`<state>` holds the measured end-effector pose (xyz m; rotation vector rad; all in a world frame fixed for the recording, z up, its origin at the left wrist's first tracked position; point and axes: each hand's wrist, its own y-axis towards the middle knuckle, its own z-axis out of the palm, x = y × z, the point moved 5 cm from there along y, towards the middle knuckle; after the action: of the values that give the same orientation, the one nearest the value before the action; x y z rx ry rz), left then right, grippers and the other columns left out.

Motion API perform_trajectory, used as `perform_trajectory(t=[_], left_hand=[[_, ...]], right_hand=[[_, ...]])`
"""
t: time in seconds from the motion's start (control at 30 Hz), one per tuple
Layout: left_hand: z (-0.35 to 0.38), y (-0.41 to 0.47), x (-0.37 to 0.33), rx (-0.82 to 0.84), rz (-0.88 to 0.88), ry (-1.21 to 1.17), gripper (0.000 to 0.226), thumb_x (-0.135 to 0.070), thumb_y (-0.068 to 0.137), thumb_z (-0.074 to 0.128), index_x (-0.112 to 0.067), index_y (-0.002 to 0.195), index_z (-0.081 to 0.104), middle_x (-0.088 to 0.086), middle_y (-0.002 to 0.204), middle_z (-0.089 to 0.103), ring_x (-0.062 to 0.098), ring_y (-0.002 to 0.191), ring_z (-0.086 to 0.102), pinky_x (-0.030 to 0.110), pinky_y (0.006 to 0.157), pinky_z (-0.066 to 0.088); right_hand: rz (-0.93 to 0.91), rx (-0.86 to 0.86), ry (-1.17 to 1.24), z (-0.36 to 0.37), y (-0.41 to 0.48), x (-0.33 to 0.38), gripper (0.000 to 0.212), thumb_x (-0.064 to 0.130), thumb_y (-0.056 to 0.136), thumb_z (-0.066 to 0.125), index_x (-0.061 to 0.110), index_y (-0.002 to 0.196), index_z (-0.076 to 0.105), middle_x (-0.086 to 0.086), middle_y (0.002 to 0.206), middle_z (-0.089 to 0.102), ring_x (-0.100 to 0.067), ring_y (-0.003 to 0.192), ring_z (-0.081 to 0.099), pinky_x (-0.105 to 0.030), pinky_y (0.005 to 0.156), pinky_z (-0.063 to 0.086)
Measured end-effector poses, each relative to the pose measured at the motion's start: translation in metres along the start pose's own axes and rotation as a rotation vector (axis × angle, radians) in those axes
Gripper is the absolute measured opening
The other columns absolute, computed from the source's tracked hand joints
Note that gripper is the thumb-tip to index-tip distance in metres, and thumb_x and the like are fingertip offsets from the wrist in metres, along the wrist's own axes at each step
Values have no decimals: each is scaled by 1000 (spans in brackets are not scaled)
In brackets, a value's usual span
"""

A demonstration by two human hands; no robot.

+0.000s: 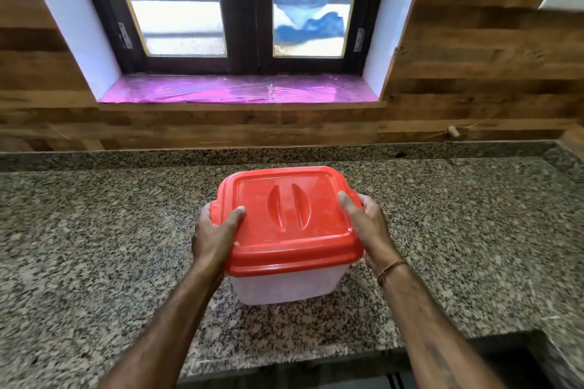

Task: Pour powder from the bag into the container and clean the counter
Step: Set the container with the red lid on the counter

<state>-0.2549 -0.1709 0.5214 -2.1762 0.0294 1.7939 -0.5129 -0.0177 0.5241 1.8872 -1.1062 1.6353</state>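
A clear plastic container (pixel 284 286) with a red lid (pixel 289 218) stands on the speckled granite counter (pixel 94 246), in the middle of the view. My left hand (pixel 213 235) grips the lid's left edge, thumb on top and fingers curled round the side. My right hand (pixel 368 227) grips the lid's right edge the same way; a thread band circles that wrist. The lid sits closed on the container. No bag is in view.
A wooden-panelled wall (pixel 474 98) rises behind the counter, with a window and a purple-lined sill (pixel 237 90) straight ahead. The counter turns a corner at the right (pixel 562 230). Its front edge runs just below my forearms.
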Motion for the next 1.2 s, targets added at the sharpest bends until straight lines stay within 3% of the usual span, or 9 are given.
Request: perform_trajectory(t=[0.17,0.23,0.43,0.6,0.73,0.83,1.0,1.1,1.2], left_hand=[[-5,-2,-5,-7,19,-19,67,-43,91,72,-19,146,43,10,117,65,28,94,73,54,77,64],[-8,-3,-7,-24,25,-48,66,-42,92,70,-18,147,43,10,119,66,27,96,72,54,80,63],[-11,-9,-37,-52,123,-104,67,-47,92,69,-19,147,45,6,118,68,23,97,73,46,77,65],[18,-1,-71,-8,218,-33,72,-58,83,71,-25,143,50,-2,116,70,19,104,71,47,90,60],[78,-5,-72,114,235,45,88,-73,82,60,-26,154,40,2,143,60,21,128,60,49,110,49],[132,-17,-62,193,261,197,93,-73,87,58,-26,161,27,5,162,40,27,145,42,53,118,38],[209,-33,-48,223,316,558,93,-65,93,58,-21,164,18,5,166,32,29,149,38,40,114,36],[235,-35,-37,175,314,650,82,-58,97,55,-23,163,21,10,155,51,35,138,51,40,103,43],[240,-31,-29,120,294,695,72,-56,99,53,-24,159,28,13,142,62,38,126,59,42,96,47]], right_hand=[[-8,15,54,5,-5,-1,100,73,76,71,26,156,35,-10,138,63,-25,108,73,-53,84,64],[-58,10,45,6,-10,7,98,71,76,72,28,156,35,-7,137,64,-23,109,72,-53,86,64],[-216,11,145,-5,-17,45,83,42,87,79,27,157,37,0,132,64,-19,108,72,-44,87,63],[-21,70,512,-43,15,43,84,13,76,87,20,150,47,-13,129,70,-31,103,77,-45,76,65],[36,37,584,-102,39,23,77,10,80,83,21,149,48,-16,126,72,-36,100,77,-54,77,65],[29,-45,607,-154,60,3,73,9,81,81,21,146,52,-12,122,73,-30,93,79,-46,68,66],[14,-252,636,-243,94,-51,62,8,78,81,13,137,63,-13,119,73,-22,87,75,-33,63,65],[43,-302,607,-281,113,-93,56,3,85,75,11,138,61,-17,122,71,-11,74,75,-30,60,63],[61,-258,505,-283,131,-130,62,3,83,77,11,141,57,-14,119,71,-9,76,75,-28,60,62]])
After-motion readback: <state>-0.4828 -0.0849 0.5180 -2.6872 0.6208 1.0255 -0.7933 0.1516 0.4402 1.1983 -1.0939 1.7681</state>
